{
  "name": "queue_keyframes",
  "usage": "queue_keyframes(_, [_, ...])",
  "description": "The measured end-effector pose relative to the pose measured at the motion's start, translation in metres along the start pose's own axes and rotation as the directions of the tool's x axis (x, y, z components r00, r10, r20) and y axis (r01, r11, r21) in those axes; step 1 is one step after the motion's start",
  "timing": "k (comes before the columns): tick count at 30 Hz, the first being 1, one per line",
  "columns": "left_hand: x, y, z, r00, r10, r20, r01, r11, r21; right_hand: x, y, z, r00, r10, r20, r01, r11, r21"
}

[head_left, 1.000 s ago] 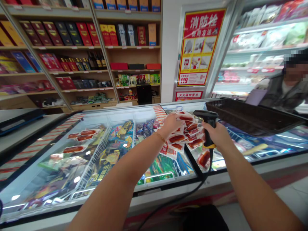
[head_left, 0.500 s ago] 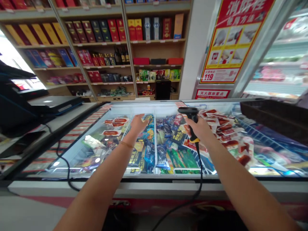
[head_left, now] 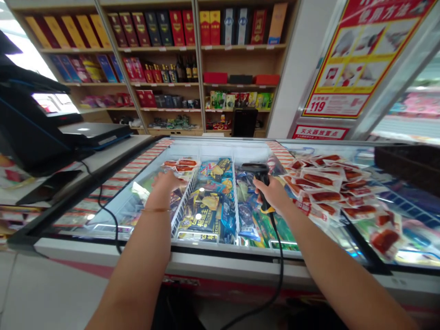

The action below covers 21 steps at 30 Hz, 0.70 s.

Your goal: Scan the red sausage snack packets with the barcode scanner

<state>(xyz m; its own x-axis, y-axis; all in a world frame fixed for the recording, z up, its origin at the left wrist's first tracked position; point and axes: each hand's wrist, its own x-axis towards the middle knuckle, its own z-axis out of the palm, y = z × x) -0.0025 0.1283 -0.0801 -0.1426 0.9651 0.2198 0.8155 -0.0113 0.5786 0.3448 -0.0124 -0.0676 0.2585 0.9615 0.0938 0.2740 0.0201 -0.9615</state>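
Note:
My right hand (head_left: pixel 275 192) is closed around the handle of a black barcode scanner (head_left: pixel 256 168), whose cable (head_left: pixel 280 247) hangs over the freezer's front edge. Empty, with its thumb held apart from the fingers, my left hand (head_left: pixel 167 184) is over the left part of the chest freezer (head_left: pixel 220 257). Just beyond it lie packaged sausages (head_left: pixel 187 163). A larger pile of packaged sausages (head_left: pixel 325 181) lies to the right of the scanner. Bagged frozen goods (head_left: pixel 206 213) fill the wire-divided compartments under both hands.
A dark tray (head_left: pixel 409 172) sits on the freezer's right side. At the left, a counter carries a black screen device (head_left: pixel 27 119) and a flat scale-like plate (head_left: pixel 92 133). Shelves (head_left: pixel 165 50) with boxes and bottles stand behind. A red and yellow poster (head_left: pixel 360 68) hangs beyond.
My left hand has moved left, toward the sausages on that side. The scanner in my right hand has shifted slightly left and down. The view has turned and tilted somewhat.

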Motion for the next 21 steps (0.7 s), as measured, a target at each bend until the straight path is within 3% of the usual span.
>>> queue_keyframes(3, [-0.001, 0.009, 0.001, 0.992, -0.125, 0.007, 0.120, 0.970, 0.212, -0.001, 0.000, -0.003, 1.000, 0.020, -0.001, -0.020, 1.000, 0.016])
queue_keyframes(6, [-0.009, 0.026, 0.004, 0.996, 0.011, 0.094, -0.032, 0.972, 0.235, -0.004, -0.005, -0.002, 1.000, -0.004, 0.018, 0.003, 1.000, 0.028])
queue_keyframes(10, [-0.021, 0.046, 0.011, 0.960, 0.162, 0.230, -0.168, 0.986, 0.007, -0.009, -0.007, 0.002, 0.999, -0.019, 0.045, 0.019, 1.000, -0.014])
queue_keyframes(14, [-0.030, 0.058, 0.023, 0.929, 0.197, 0.314, -0.106, 0.953, -0.285, -0.009, -0.003, 0.004, 0.997, -0.050, 0.054, 0.054, 0.995, -0.087])
queue_keyframes(18, [-0.032, 0.060, 0.037, 0.927, 0.250, 0.279, -0.089, 0.871, -0.484, -0.010, -0.003, 0.005, 0.996, -0.055, 0.063, 0.062, 0.993, -0.104])
queue_keyframes(21, [-0.028, 0.056, 0.045, 0.922, 0.288, 0.258, -0.108, 0.833, -0.543, -0.012, -0.006, 0.006, 0.996, -0.055, 0.072, 0.062, 0.993, -0.099])
